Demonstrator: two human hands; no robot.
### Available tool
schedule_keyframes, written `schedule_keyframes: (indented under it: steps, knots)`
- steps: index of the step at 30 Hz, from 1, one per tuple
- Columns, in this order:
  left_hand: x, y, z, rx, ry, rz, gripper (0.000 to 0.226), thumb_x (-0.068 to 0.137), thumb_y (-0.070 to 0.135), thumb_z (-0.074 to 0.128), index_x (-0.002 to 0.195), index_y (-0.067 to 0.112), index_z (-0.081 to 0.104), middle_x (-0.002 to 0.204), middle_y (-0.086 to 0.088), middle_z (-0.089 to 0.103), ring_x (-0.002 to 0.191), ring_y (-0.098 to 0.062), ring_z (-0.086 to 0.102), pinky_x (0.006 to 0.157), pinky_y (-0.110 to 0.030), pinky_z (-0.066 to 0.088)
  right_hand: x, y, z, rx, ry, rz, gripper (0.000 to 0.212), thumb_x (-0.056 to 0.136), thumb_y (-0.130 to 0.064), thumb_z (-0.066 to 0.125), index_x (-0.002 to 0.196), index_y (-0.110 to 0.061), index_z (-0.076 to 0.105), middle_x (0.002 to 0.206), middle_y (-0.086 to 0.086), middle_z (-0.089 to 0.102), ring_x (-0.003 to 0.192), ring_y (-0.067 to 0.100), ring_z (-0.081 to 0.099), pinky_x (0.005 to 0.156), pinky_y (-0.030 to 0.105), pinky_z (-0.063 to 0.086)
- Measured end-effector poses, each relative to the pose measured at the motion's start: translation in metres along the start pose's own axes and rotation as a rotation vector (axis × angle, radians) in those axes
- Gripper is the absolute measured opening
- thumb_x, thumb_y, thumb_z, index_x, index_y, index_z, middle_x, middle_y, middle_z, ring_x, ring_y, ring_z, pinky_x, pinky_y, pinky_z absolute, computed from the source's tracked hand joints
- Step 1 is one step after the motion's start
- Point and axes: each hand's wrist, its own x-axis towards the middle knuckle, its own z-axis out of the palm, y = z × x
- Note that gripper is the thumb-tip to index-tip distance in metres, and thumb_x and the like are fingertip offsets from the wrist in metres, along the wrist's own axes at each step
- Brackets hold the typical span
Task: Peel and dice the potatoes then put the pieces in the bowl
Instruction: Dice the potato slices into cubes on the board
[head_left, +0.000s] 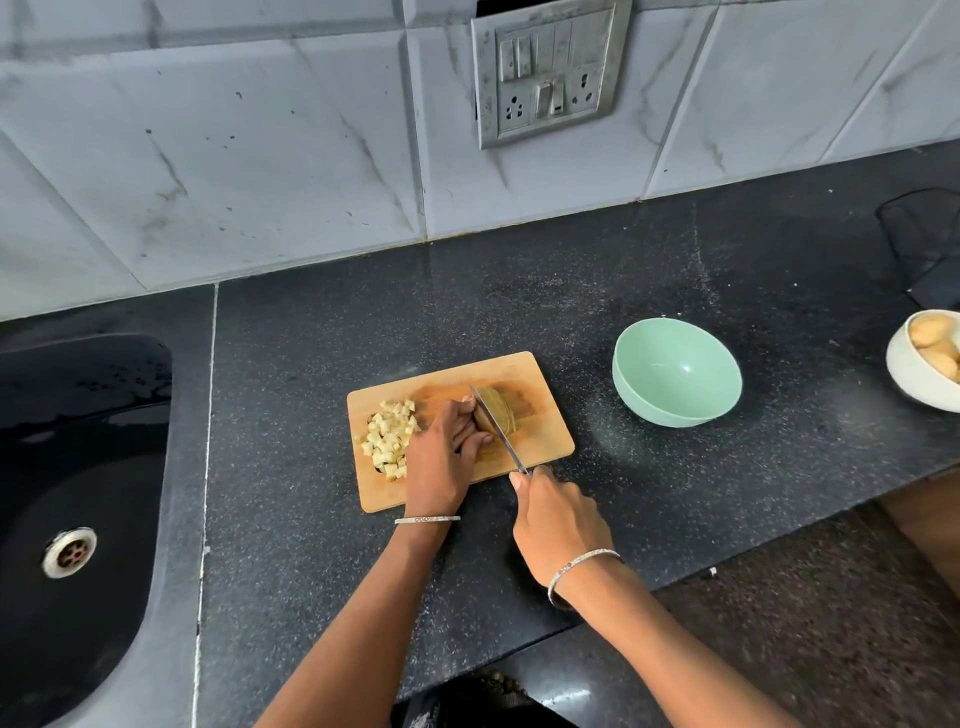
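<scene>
Head view: a wooden cutting board (540, 439) is laid on the dark speckled bench (623, 291). A sliced potato (503, 410) is steadied on the board by the left hand (441, 457), its fingers curled against it. A knife (496, 428) is gripped by the right hand (558, 519), fingers closed round the handle, the blade set across the potato. Diced pieces (387, 439) are heaped at the board's left end. An empty green bowl (675, 379) stands to the right, and a white bowl (906, 379) of whole potatoes (932, 345) at the far right edge.

Counter mostly open around the board (540, 415)

Bowl (677, 379) stands at 3 o'clock, sink (78, 467) at 9; 12 o'clock lies bare.
</scene>
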Motion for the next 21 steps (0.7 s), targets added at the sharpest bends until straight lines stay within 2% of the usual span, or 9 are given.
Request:
schedule_keyframes:
  steps: [4, 12, 17, 21]
  knots:
    - [0.0, 0.0, 0.001, -0.006, 0.009, 0.003, 0.03, 0.081, 0.006, 0.075, 0.107, 0.005, 0.06, 0.11, 0.0, 0.071, 0.095, -0.001, 0.067, 0.087, -0.019, 0.054, 0.008, -0.003, 0.002, -0.034, 0.004, -0.002, 0.039, 0.104, -0.042, 0.024, 0.11, -0.013, 0.048, 0.105, 0.014, 0.064, 0.099, 0.038, 0.063, 0.067, 0.038, 0.041]
    - [0.001, -0.003, 0.001, 0.027, 0.023, 0.005, 0.033, 0.081, 0.006, 0.075, 0.113, 0.006, 0.066, 0.099, 0.001, 0.074, 0.089, 0.011, 0.061, 0.08, -0.002, 0.046, 0.038, -0.021, 0.008, -0.006, -0.004, 0.017, 0.039, 0.104, -0.042, 0.027, 0.111, -0.012, 0.051, 0.112, 0.013, 0.064, 0.103, 0.037, 0.062, 0.072, 0.04, 0.045]
    - [0.002, -0.004, 0.002, 0.097, 0.054, 0.029, 0.033, 0.08, 0.014, 0.077, 0.113, 0.009, 0.07, 0.093, -0.001, 0.076, 0.087, -0.007, 0.071, 0.077, -0.018, 0.054, 0.036, -0.014, 0.01, -0.04, 0.006, -0.011, 0.039, 0.104, -0.043, 0.026, 0.111, -0.013, 0.049, 0.11, 0.013, 0.064, 0.102, 0.037, 0.063, 0.066, 0.038, 0.04]
    - [0.001, -0.002, 0.002, 0.141, 0.068, 0.043, 0.034, 0.079, 0.015, 0.079, 0.111, 0.01, 0.071, 0.093, 0.0, 0.076, 0.083, -0.009, 0.071, 0.073, -0.01, 0.046, 0.027, -0.007, 0.013, -0.088, 0.01, -0.018, 0.039, 0.103, -0.044, 0.025, 0.11, -0.014, 0.048, 0.106, 0.012, 0.065, 0.099, 0.036, 0.064, 0.064, 0.038, 0.041]
